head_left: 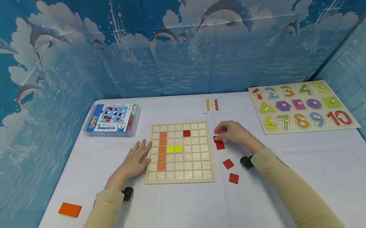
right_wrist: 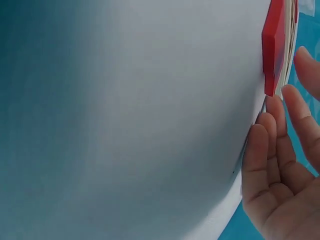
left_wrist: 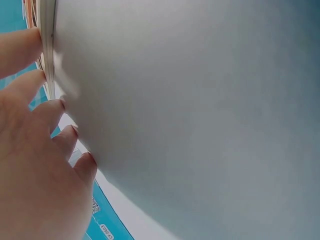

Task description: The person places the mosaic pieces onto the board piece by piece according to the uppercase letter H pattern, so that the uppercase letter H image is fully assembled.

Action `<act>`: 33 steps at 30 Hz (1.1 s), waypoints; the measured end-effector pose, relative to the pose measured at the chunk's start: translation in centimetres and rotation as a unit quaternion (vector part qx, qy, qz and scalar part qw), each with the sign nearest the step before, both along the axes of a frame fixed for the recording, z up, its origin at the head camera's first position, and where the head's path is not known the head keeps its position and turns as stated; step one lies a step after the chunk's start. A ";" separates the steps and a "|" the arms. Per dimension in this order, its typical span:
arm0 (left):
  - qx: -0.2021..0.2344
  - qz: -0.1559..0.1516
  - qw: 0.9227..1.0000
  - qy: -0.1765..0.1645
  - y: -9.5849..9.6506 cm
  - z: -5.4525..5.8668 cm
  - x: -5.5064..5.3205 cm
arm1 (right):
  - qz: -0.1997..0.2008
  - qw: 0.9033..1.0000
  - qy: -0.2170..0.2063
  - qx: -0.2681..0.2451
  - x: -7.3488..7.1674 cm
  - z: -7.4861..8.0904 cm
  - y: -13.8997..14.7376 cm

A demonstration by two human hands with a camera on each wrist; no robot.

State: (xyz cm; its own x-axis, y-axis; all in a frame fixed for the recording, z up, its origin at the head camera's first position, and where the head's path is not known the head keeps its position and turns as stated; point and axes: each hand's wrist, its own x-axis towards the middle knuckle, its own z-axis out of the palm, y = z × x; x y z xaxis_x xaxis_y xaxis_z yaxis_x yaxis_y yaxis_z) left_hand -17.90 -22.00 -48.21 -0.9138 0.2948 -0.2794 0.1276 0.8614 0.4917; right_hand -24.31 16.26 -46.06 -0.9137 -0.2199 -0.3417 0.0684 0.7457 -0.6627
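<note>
A pale wooden grid board (head_left: 180,176) lies mid-table, with a column of orange tiles (head_left: 161,149), two yellow tiles (head_left: 175,149) and one red tile (head_left: 186,133) in its cells. My left hand (head_left: 134,159), fingers spread, touches the board's left edge; in the left wrist view its fingertips meet the wooden side. Right of the board, my right hand (head_left: 234,132) is over two loose red tiles (head_left: 220,145), thumb and forefinger apart. In the right wrist view, a red tile (right_wrist: 273,42) is near those fingers, with nothing visible between them. Two more red tiles (head_left: 228,163) lie closer to me.
A pattern card (head_left: 214,104) lies behind the board. At the back left stands a clear plastic case (head_left: 112,119) with a printed label. A number-and-shape puzzle board (head_left: 304,107) occupies the back right. An orange block (head_left: 70,209) lies at the front left.
</note>
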 end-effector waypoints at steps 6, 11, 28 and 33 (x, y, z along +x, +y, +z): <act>0.004 0.000 1.000 0.001 0.0 0.1 0.1 | 0.015 0.999 0.008 0.029 0.0 -0.2 -0.2; 0.001 0.001 1.000 0.001 0.0 0.0 0.1 | 0.024 0.999 0.005 0.039 -0.1 -0.4 -0.2; -0.001 0.003 1.000 0.002 0.1 0.0 0.1 | 0.023 0.999 -0.030 0.002 0.3 0.2 0.4; -0.002 0.002 1.000 0.002 0.1 0.1 0.2 | 0.021 0.999 -0.029 -0.012 0.1 0.2 0.9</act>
